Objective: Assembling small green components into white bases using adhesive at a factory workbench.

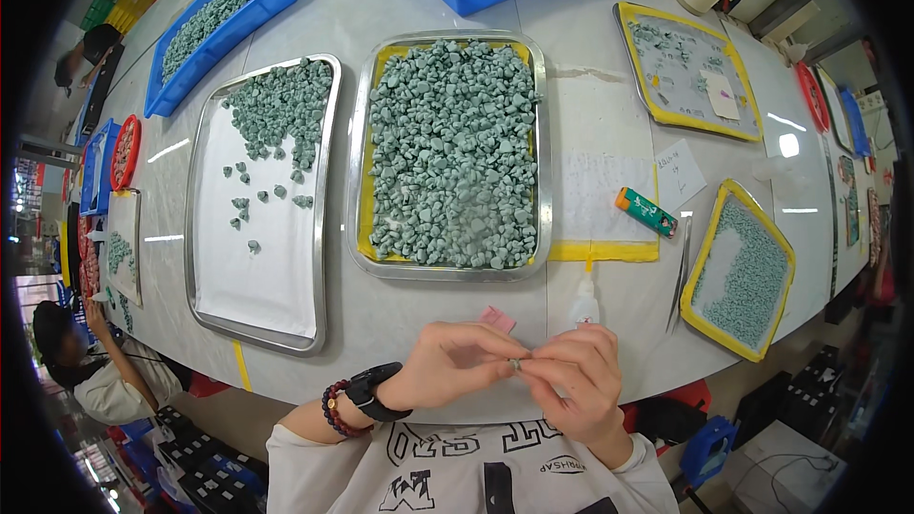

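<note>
In front of my chest, both hands meet fingertip to fingertip. My left hand [455, 364] is closed in a pinch on a small grey-green stone piece [515, 365]. The fingers of my right hand [577, 376] close on the same piece from the other side, covering most of it. Just beyond the hands lie a pink paper scrap [497, 319] and a white glue bottle [584, 303] with a yellow tip. Farther off, a metal tray [356, 219] with a yellow lining is heaped with similar green stones.
A white-lined tray [257, 295] with loose stones stands left. Blue bins [160, 86] sit farther back. To the right are a green-and-orange box [647, 212], tweezers [680, 271] and a yellow-rimmed tray [700, 319] of tiny chips. Another person [105, 371] sits at far left.
</note>
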Demonstrator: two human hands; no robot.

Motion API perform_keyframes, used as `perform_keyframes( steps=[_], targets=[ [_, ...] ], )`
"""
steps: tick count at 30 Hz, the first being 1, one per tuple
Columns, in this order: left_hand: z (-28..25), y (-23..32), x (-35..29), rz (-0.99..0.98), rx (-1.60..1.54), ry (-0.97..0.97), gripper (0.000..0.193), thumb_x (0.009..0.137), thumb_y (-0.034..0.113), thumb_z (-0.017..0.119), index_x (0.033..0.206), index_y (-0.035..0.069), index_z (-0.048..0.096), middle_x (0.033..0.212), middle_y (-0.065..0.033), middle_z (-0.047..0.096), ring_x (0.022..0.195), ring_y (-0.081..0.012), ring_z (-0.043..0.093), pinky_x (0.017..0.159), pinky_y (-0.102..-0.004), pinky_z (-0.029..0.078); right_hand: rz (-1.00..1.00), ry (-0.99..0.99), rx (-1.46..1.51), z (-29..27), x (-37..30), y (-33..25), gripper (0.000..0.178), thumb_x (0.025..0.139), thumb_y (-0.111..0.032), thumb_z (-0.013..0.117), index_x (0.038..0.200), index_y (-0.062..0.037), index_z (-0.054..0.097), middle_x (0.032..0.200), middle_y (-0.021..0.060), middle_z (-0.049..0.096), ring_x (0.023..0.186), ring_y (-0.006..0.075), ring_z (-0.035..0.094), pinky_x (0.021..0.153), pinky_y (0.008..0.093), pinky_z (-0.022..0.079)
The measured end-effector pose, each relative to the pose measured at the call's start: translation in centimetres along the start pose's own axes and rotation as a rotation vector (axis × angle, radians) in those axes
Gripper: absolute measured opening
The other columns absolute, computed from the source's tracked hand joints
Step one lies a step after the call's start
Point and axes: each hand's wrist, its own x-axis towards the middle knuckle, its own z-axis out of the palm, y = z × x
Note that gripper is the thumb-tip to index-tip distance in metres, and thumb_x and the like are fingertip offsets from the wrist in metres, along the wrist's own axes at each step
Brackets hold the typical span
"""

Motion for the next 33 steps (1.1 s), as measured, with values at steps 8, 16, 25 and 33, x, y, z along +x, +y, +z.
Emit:
perform_keyframes(
  steps=[8,16,25,33],
  targets=[
    [-0.3,0.0,-0.1,-0.04,-0.096,-0.003,0.024,0.083,-0.01,0.059,0.105,-0.004,0.064,0.106,-0.0116,0.065,0.097,-0.016,0.062,0.086,-0.0308,0.053,0.091,0.003,0.082,0.0,0.5,-0.4,0.023,0.06,0.0,0.073,0.08,-0.0081,0.066,0.086,0.0027,0.064,0.08,0.0232,0.059,0.078,0.039,0.042],
    [-0.4,0.1,0.1,-0.081,-0.041,-0.016,0.021,0.083,-0.009,0.061,0.103,-0.003,0.065,0.105,-0.013,0.065,0.094,-0.0167,0.063,0.083,-0.03,0.053,-0.014,-0.1,-0.046,-0.9,1.0,-0.1,0.023,0.06,-0.004,0.075,0.079,-0.0111,0.066,0.085,0.0003,0.063,0.081,0.0213,0.058,0.083,0.041,0.041],
    [0.0,0.7,0.3,-0.119,-0.066,-0.015,0.021,0.08,-0.01,0.064,0.1,-0.003,0.067,0.101,-0.0125,0.066,0.091,-0.0153,0.062,0.08,-0.0273,0.051,-0.056,-0.128,-0.007,-1.4,1.1,0.6,0.024,0.059,-0.005,0.076,0.079,-0.0129,0.066,0.084,-0.0026,0.061,0.079,0.0187,0.056,0.085,0.0423,0.041],
    [-0.2,0.4,0.3,-0.02,0.045,-0.055,0.021,0.083,-0.006,0.063,0.102,0.0,0.067,0.104,-0.0109,0.066,0.096,-0.0159,0.062,0.084,-0.0287,0.052,-0.059,-0.111,-0.071,-1.5,0.9,0.1,0.024,0.059,-0.005,0.076,0.08,-0.013,0.067,0.084,-0.0034,0.062,0.079,0.0177,0.056,0.086,0.042,0.041]
  ],
)
